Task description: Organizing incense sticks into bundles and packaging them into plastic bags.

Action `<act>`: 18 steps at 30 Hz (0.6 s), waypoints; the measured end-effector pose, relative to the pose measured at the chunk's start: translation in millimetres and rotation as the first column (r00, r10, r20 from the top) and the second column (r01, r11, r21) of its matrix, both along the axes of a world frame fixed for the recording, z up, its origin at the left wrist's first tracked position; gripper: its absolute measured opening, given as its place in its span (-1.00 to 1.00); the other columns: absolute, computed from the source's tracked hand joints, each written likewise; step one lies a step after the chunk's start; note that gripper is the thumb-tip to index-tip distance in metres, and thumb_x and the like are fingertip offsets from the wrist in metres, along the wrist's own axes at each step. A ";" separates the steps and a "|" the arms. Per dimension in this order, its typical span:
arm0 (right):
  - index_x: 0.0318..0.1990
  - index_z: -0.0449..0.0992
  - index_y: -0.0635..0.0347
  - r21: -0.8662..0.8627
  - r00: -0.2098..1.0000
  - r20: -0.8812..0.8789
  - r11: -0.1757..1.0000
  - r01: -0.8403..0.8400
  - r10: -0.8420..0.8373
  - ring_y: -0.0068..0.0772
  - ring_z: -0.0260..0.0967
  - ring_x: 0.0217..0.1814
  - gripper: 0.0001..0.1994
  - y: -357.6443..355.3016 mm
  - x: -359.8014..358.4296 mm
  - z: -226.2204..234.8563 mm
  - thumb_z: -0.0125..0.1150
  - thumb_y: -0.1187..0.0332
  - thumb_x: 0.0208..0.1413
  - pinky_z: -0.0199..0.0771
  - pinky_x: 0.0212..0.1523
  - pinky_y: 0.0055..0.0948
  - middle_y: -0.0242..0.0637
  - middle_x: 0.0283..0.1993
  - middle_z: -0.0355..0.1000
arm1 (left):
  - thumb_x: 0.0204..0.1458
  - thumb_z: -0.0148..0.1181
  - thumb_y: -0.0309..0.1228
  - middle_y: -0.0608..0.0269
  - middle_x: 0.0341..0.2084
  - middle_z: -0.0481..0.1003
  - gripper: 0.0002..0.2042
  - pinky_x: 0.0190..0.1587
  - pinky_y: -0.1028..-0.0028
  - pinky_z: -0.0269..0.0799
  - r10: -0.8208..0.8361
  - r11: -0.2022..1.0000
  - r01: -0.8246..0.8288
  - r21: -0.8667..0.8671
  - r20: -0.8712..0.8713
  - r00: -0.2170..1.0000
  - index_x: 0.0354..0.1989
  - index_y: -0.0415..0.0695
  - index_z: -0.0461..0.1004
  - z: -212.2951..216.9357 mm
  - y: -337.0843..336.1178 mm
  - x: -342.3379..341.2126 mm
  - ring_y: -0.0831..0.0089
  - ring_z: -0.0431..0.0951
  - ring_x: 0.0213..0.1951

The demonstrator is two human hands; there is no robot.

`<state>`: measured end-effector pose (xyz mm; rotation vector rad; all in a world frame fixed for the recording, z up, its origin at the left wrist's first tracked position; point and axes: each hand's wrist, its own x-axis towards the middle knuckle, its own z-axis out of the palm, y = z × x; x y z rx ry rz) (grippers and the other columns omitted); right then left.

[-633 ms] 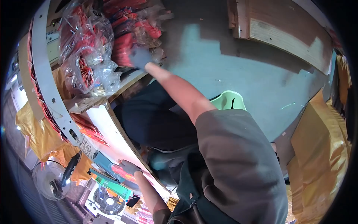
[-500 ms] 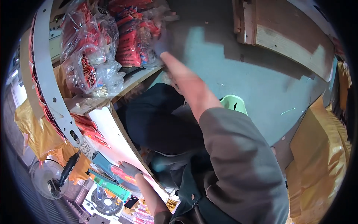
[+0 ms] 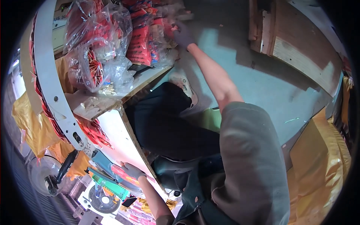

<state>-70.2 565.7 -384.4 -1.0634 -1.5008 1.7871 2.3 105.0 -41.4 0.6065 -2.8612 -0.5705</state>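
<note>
My right hand (image 3: 183, 35), in a grey glove with bare fingertips, reaches far forward to the right edge of the plastic-bagged red packets (image 3: 139, 47) on the shelf. Its fingers are bent in against that edge; what they hold, if anything, is hard to make out. Back at the lower left, my left hand (image 3: 132, 171), gloved the same way, lies with fingers stretched over red printed packets (image 3: 120, 171) on the white tabletop (image 3: 118, 131). A large clear bag (image 3: 99, 60) with more red packets stands left of my right hand.
A pale curved machine rail (image 3: 56, 90) runs along the left, with red packets behind it. Fans (image 3: 103, 198) stand at the lower left. A pale green bin (image 3: 211, 119) is beside my leg. Yellow-wrapped bundles (image 3: 317, 165) and a wooden board (image 3: 303, 56) are on the right.
My right hand has shifted a little right and away from the bagged packets. The view has turned slightly, and my arm now covers less of my shoe. My left hand stays on the tabletop packets.
</note>
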 end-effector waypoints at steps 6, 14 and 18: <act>-0.40 0.38 0.22 0.022 0.997 -0.046 0.998 0.062 -0.061 -0.45 0.27 -0.49 -0.84 7.0 29.4 23.7 0.09 0.31 0.04 0.29 -0.38 -0.40 -0.29 -0.53 0.34 | 0.13 -0.30 -0.29 -0.03 0.11 0.24 -0.54 0.10 0.36 0.17 -0.015 1.000 0.015 -0.007 -0.004 1.000 0.16 -0.30 0.17 1.0 17.9 3.1 0.16 0.29 0.07; -0.42 0.39 0.22 0.161 0.998 -0.036 0.986 0.050 -0.045 -0.52 0.25 -0.50 -0.82 19.4 27.4 61.6 0.11 0.28 0.04 0.27 -0.42 -0.46 -0.33 -0.57 0.33 | 0.14 -0.29 -0.31 -0.02 0.11 0.23 -0.55 0.10 0.40 0.17 -0.022 0.999 0.023 0.034 -0.026 0.999 0.17 -0.29 0.15 -0.1 12.2 3.0 0.20 0.29 0.08; -0.21 0.43 0.18 0.158 0.989 0.005 0.976 -0.149 0.150 -0.42 0.38 -0.35 -0.66 53.7 4.9 92.4 0.19 0.12 -0.04 0.36 -0.28 -0.43 -0.24 -0.40 0.43 | 0.14 -0.27 -0.32 -0.02 0.07 0.27 -0.56 0.07 0.41 0.20 -0.007 0.999 0.007 -0.037 0.004 1.000 0.16 -0.29 0.18 -1.4 4.5 0.1 0.23 0.31 0.04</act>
